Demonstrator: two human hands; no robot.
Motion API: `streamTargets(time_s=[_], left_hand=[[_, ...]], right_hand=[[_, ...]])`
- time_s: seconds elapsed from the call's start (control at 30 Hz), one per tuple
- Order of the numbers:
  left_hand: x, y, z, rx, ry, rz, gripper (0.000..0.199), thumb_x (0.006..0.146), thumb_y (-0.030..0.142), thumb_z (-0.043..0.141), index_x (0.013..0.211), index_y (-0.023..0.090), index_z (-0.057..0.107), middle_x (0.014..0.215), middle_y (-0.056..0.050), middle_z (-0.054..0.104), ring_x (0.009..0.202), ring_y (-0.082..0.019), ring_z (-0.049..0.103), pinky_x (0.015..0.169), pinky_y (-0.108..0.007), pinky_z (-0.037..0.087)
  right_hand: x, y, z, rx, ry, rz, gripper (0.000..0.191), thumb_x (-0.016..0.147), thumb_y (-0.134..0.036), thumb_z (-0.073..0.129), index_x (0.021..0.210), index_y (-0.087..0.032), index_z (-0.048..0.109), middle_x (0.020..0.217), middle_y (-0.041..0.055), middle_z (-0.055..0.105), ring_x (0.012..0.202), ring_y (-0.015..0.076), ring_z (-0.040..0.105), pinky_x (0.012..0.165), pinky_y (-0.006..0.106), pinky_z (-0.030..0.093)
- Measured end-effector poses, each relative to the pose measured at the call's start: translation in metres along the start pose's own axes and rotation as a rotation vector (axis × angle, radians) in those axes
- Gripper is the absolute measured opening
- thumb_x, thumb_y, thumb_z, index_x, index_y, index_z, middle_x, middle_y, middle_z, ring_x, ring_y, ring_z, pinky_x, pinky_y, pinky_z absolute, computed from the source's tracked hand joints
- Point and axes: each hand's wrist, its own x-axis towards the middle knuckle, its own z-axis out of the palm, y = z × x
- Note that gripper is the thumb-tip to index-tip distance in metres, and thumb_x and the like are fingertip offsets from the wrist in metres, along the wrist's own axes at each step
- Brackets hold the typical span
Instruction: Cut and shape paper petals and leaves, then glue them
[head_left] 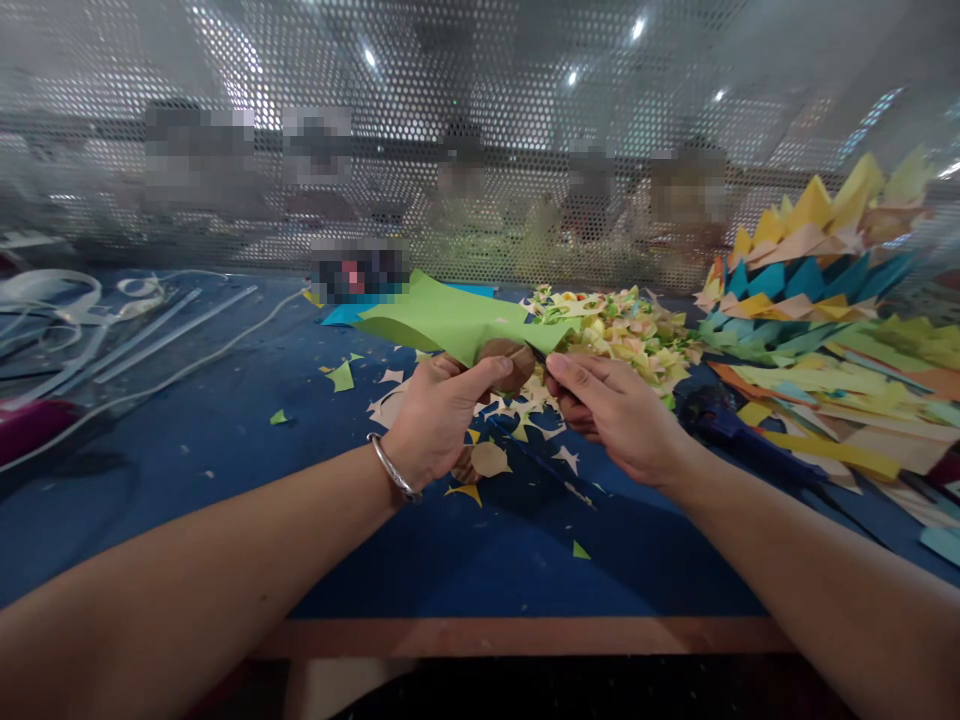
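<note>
My left hand (439, 410), with a silver bangle at its wrist, pinches a sheet of light green paper (442, 310) together with a brown round piece (516, 366) that looks like cardboard. The thumb presses on the brown piece, which lies against the near side of the sheet. At the sheet's right edge, my right hand (611, 405) is closed around scissors (535, 352). Only their dark blades show, touching the green paper by the brown piece; the handles are hidden in my fingers. Below the hands lie paper offcuts (566, 458) and a pale paper disc (490, 459).
Small folded paper flowers (622, 330) are heaped behind my right hand. Further right are a blue glue gun (750, 440), paper strips (855, 400) and tiered paper rings (810, 270). Clear sticks (176, 335) and a white cable (150, 393) lie left. A perforated metal screen (420, 215) stands behind.
</note>
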Motion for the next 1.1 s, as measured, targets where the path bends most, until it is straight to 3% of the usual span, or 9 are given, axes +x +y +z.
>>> streamTargets(time_s=[0.37,0.67,0.9,1.1], left_hand=[[0.0016,0.0027,-0.0005,0.017,-0.024,0.003,0.01,0.071,0.023,0.076,0.065,0.015,0.073,0.065,-0.002,0.064,0.06,-0.012,0.049,0.058,-0.028,0.034],[-0.0001,0.0035,0.0002,-0.046,-0.088,-0.041,0.01,0.072,0.021,0.074,0.065,0.016,0.07,0.071,-0.003,0.063,0.071,-0.015,0.054,0.071,-0.029,0.041],[-0.0023,0.007,0.0028,-0.076,-0.1,-0.072,0.014,0.073,0.019,0.073,0.06,0.017,0.067,0.068,-0.002,0.06,0.068,-0.013,0.05,0.067,-0.027,0.039],[0.001,0.003,0.0,-0.071,-0.096,-0.082,0.007,0.073,0.02,0.073,0.07,0.015,0.072,0.074,-0.003,0.063,0.071,-0.013,0.052,0.068,-0.027,0.04]], right_hand=[[0.0008,-0.001,0.0002,-0.041,0.004,-0.048,0.045,0.091,-0.059,0.06,0.068,-0.021,0.049,0.052,-0.0093,0.024,0.043,0.0058,0.017,0.039,0.025,0.01],[0.0013,0.0045,-0.0036,-0.134,0.008,-0.064,0.044,0.095,-0.058,0.054,0.071,-0.021,0.049,0.053,-0.0083,0.024,0.046,0.0068,0.019,0.04,0.023,0.013],[0.0016,0.0056,-0.0036,-0.155,0.011,-0.08,0.046,0.094,-0.06,0.053,0.07,-0.021,0.049,0.052,-0.0078,0.024,0.046,0.0073,0.02,0.041,0.024,0.014],[0.002,0.0058,-0.0056,-0.2,0.023,-0.083,0.046,0.094,-0.06,0.054,0.07,-0.021,0.048,0.053,-0.0068,0.028,0.047,0.0075,0.023,0.041,0.024,0.016]])
